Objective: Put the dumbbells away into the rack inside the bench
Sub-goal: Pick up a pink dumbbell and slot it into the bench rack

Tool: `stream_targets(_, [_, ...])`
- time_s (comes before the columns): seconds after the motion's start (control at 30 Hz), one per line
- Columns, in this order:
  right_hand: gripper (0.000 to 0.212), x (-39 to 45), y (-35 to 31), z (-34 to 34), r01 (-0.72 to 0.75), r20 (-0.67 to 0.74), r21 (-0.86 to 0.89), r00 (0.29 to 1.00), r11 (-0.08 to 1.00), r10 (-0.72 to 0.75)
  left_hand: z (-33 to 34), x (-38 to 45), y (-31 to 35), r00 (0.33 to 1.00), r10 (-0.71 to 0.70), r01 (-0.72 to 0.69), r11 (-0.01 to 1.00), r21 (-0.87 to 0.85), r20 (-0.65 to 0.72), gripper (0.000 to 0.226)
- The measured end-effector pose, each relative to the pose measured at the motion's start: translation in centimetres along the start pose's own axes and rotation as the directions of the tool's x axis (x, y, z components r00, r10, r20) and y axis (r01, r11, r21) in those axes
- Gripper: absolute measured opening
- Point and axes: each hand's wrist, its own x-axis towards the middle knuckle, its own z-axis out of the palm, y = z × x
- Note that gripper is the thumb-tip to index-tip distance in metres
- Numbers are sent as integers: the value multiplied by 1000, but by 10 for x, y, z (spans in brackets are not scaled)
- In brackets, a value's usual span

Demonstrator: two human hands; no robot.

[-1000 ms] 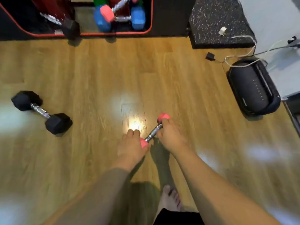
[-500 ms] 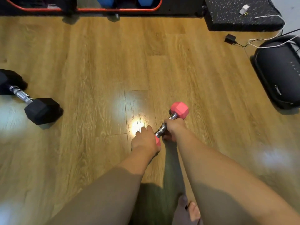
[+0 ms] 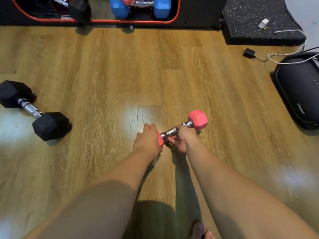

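A pink dumbbell (image 3: pixel 197 119) with a chrome handle is held above the wooden floor in front of me. My right hand (image 3: pixel 183 138) grips its handle. My left hand (image 3: pixel 148 139) wraps over its near pink head, hiding most of it. A black dumbbell (image 3: pixel 49 125) lies on the floor at the left. At the top, the black bench with a red-edged opening (image 3: pixel 177 18) holds a blue dumbbell (image 3: pixel 161 6) and part of another pink one (image 3: pixel 126 0).
A black speckled rubber block (image 3: pixel 259 19) with a white plug on it sits at the top right. A black oval device (image 3: pixel 300 88) with white cables lies at the right. My bare toes (image 3: pixel 203 232) show at the bottom.
The pink dumbbell has come up off the floor in both hands, its far head tilted higher. The view shifted so the bench opening shows more again.
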Motion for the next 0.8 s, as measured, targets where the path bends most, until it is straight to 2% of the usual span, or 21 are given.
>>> stream_targets(0.17, [13,-31,-43,36,91,105,134,989,987,-106,-65,11,-11,987,107,-107,994,0,-122,65])
stream_targets(0.27, [18,-65,-74,59,102,161,193,978,976,-134,-115,8,-18,976,98,-128,980,-150,-193,63])
stream_targets(0.33, [22,-93,-96,74,92,186,237,973,967,-138,-150,4,-21,971,99,-152,958,-243,-215,75])
stream_targets(0.5, [33,-167,-147,110,23,223,349,969,937,-107,-245,-20,-22,954,80,-185,916,-355,-290,78])
stream_targets(0.8, [26,-292,-238,150,-18,255,356,964,934,-79,-403,-69,3,971,56,-154,889,-431,-231,76])
